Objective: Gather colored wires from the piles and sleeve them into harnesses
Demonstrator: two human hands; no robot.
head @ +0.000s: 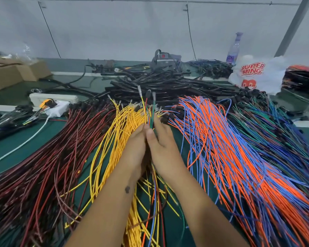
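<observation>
A thin bundle of mixed wires (148, 111), yellow, red, green and blue, stands up between my two hands, its terminal ends pointing away from me. My left hand (135, 148) and my right hand (161, 148) press together around it, fingertips pinching the wires. The bundle's tails (154, 196) hang down between my forearms. Piles lie fanned on the green table (16, 145): dark red wires (48, 157), yellow wires (112, 139), orange and blue wires (227, 148), green and dark blue wires (284, 132). Black sleeves (159, 86) are heaped behind.
A white power strip (53, 99) with plugs sits at the back left, cardboard boxes (16, 72) behind it. A white plastic bag (257, 73) and a clear bottle (234, 49) stand back right. A grey device (165, 59) rests behind the sleeves.
</observation>
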